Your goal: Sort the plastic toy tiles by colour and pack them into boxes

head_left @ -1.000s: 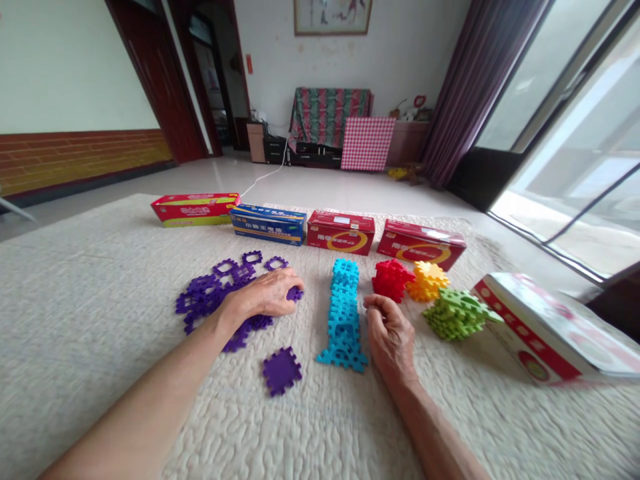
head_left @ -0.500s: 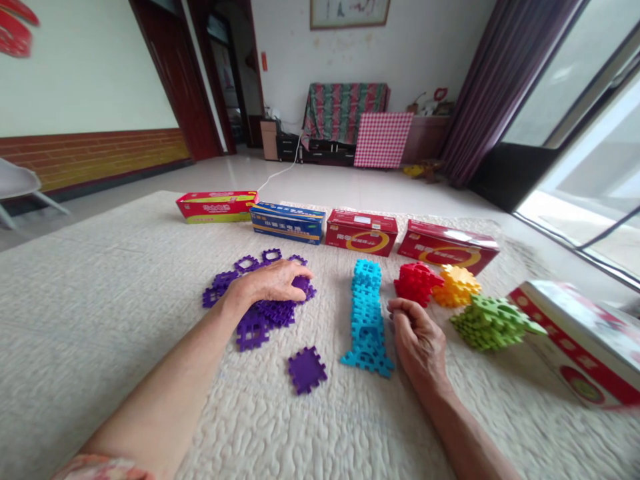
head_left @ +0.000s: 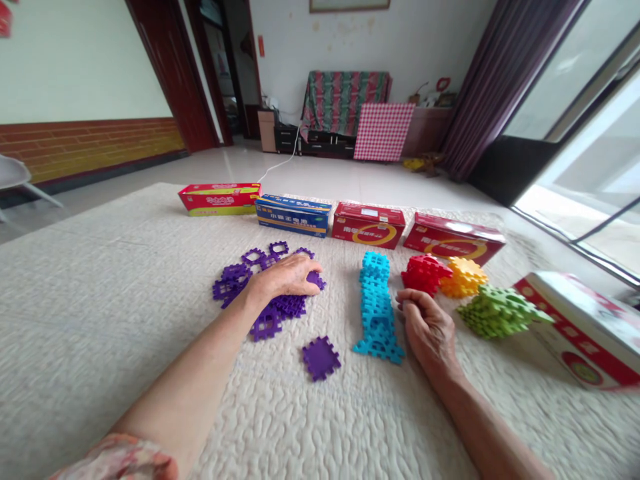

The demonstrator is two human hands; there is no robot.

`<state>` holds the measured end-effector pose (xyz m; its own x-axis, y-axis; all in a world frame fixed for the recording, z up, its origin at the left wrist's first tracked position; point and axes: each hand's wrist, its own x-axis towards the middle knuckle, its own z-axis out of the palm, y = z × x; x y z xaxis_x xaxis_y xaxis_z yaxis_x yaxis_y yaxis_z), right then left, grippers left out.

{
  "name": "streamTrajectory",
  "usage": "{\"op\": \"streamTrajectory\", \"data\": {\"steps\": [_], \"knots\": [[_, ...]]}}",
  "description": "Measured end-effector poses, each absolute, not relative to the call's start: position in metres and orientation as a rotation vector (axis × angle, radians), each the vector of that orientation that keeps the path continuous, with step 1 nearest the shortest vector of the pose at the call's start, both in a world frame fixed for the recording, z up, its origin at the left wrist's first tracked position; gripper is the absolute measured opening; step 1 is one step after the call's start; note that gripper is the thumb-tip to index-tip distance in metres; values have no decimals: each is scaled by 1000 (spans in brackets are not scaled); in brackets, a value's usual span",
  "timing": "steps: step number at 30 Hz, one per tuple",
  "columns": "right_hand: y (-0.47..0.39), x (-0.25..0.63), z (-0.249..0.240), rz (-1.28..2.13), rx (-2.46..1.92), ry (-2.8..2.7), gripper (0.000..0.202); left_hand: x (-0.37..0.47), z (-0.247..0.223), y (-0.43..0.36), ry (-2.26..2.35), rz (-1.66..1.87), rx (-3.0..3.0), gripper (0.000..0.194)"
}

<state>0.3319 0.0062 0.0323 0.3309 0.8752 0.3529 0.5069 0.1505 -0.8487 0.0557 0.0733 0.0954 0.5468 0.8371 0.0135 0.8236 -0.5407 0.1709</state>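
My left hand (head_left: 295,275) reaches over a loose heap of purple interlocking tiles (head_left: 266,324), with its thumb and fingers closed on a purple tile (head_left: 316,280) at the right side of the heap. Some heap tiles have open centres; part of the heap is hidden under the hand. Nearer to me a single solid purple tile (head_left: 321,358) lies flat. A long leaning row of light-blue tiles (head_left: 376,303) stretches away from me. Just right of it my right hand (head_left: 427,330) rests on the quilted cover, fingers curled in, with nothing visible in them.
Beyond the right hand sit stacks of red tiles (head_left: 425,273), yellow tiles (head_left: 464,277) and green tiles (head_left: 500,312). A white-and-red box (head_left: 583,333) stands at right. Across the back are a red-and-green box (head_left: 220,200), a blue box (head_left: 293,217) and two red boxes (head_left: 369,225).
The view has shifted slightly, so the scene sits a little higher and further right. Both hands keep nearly the same places relative to the tiles.
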Motion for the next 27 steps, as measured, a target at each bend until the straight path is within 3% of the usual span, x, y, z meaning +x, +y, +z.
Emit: {"op": "streamTrajectory", "data": {"steps": [8,20,27], "knots": [[7,331,31,434,-1472,-1325,31,63,89,74,1452,43,2663,45],[8,331,33,393,-1473,-1364,29,63,85,74,1466,27,2679,38],[8,331,30,387,-1460,-1376,29,56,79,79,1402,23,2730,44]]}}
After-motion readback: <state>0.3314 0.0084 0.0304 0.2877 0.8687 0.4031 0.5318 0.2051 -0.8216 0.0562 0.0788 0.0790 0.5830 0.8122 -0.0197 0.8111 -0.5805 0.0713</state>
